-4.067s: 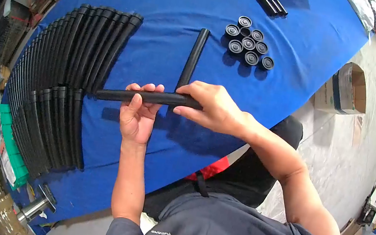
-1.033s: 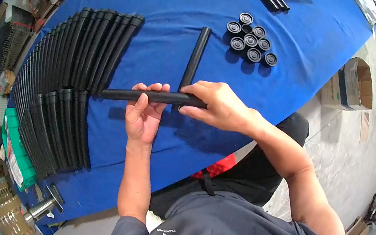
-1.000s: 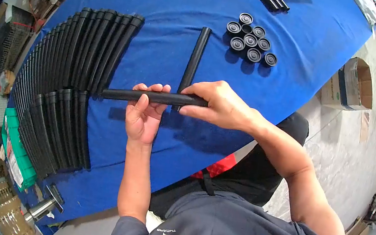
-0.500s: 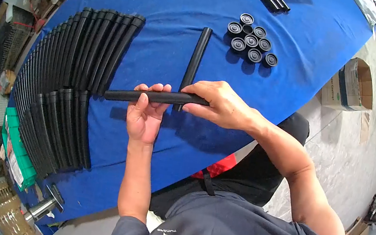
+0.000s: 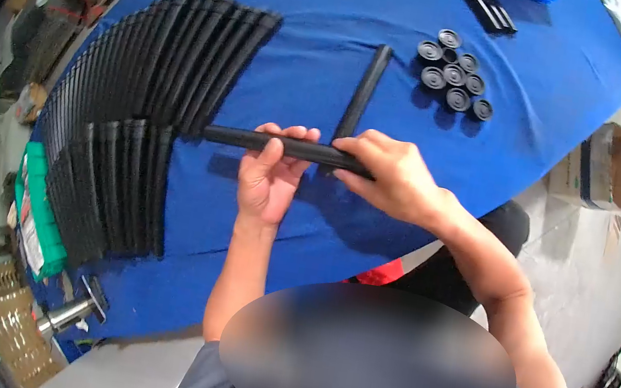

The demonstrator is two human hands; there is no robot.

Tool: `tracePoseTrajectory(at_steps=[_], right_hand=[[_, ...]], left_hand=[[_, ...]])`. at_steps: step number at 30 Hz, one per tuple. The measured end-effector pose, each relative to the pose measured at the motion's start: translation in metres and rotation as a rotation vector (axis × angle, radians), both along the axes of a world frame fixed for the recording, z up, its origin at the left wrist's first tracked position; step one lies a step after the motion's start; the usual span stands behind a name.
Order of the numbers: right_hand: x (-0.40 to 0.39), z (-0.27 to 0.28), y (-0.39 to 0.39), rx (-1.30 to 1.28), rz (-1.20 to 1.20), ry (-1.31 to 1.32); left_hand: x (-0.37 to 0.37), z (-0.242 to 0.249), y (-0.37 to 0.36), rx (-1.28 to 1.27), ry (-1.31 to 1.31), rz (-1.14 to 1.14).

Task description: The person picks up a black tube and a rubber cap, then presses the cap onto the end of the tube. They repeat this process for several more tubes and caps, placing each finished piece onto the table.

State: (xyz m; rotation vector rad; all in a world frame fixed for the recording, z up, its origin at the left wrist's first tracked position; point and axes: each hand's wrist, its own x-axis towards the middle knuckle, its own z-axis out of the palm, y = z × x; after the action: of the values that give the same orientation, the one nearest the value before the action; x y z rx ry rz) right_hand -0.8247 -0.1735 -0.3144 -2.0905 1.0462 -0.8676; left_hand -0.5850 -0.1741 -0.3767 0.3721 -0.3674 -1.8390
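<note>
A straight black tube [image 5: 234, 137] lies level across both my hands, above a blue cloth. My left hand [image 5: 272, 180] supports it from below near the middle, thumb pressed on the near side and fingers behind. The right end is gripped between thumb and fingers of my right hand [image 5: 394, 176], which hides that end. Beneath and behind it, a second black tube [image 5: 366, 89] rests on the cloth, pointing away from me; its near part is covered by the hand and the held tube.
Many black tubes [image 5: 177, 59] lie side by side on the left, with another row [image 5: 124, 189] nearer me. Several round black caps [image 5: 454, 74] cluster at the back right. Other black tubes [image 5: 483, 2] lie at the far edge. A green crate [image 5: 47, 217] stands left; a cardboard box [image 5: 599, 167] sits right.
The camera view has shifted, so the table and its contents appear farther right and slightly higher. The held tube looks more level; both hands keep hold of it.
</note>
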Motion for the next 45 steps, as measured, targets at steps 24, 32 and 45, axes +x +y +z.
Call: tracePoseTrajectory(at_steps=[24, 32, 45], right_hand=[[-0.004, 0.018, -0.005, 0.274, -0.088, -0.022], [-0.005, 0.018, -0.009, 0.423, -0.084, -0.124], [-0.001, 0.01, -0.004, 0.115, -0.119, -0.076]], left_hand=[[-0.006, 0.009, 0.0, -0.035, -0.033, 0.013], [-0.004, 0.003, 0.0, -0.046, -0.038, 0.019], [-0.001, 0.006, -0.001, 0.038, -0.026, 0.002]])
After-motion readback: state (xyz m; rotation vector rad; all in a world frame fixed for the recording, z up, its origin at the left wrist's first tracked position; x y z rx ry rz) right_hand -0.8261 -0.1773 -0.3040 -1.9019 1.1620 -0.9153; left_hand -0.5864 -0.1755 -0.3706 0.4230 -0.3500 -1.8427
